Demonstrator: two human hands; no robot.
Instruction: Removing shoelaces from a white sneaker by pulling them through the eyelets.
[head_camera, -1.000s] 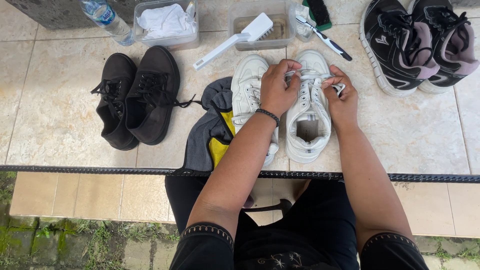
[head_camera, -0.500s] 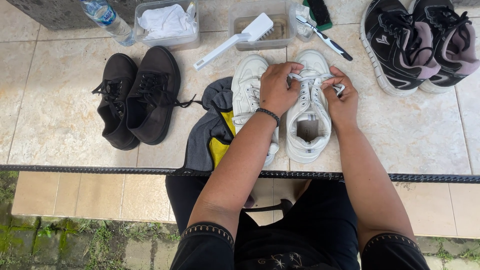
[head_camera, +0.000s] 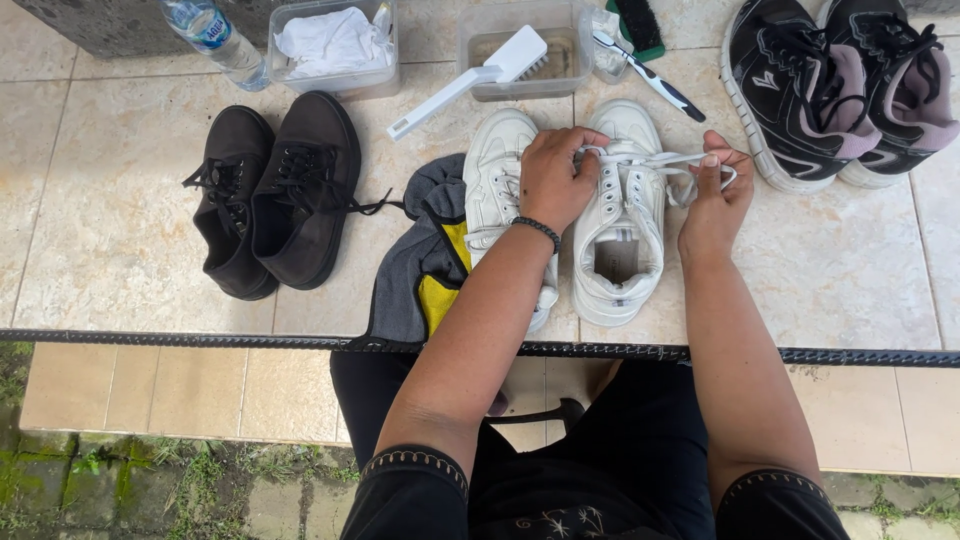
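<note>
Two white sneakers lie side by side on the tiled ledge. My left hand (head_camera: 556, 176) rests on the right white sneaker (head_camera: 620, 225) near its toe and pinches the white lace (head_camera: 668, 160). My right hand (head_camera: 716, 196) holds the other end of that lace, drawn out to the right of the shoe. The left white sneaker (head_camera: 497, 170) is partly hidden under my left forearm. A grey and yellow cloth (head_camera: 425, 265) lies beneath it.
A pair of black shoes (head_camera: 275, 195) lies to the left. A black and pink pair (head_camera: 835, 85) sits at the top right. Behind are a white brush (head_camera: 470, 80) on a plastic tub (head_camera: 520, 40), a toothbrush (head_camera: 650, 75), a tub with white cloth (head_camera: 335, 45) and a water bottle (head_camera: 215, 40).
My right hand has drawn the lace out a little to the right. My left hand stays on the sneaker.
</note>
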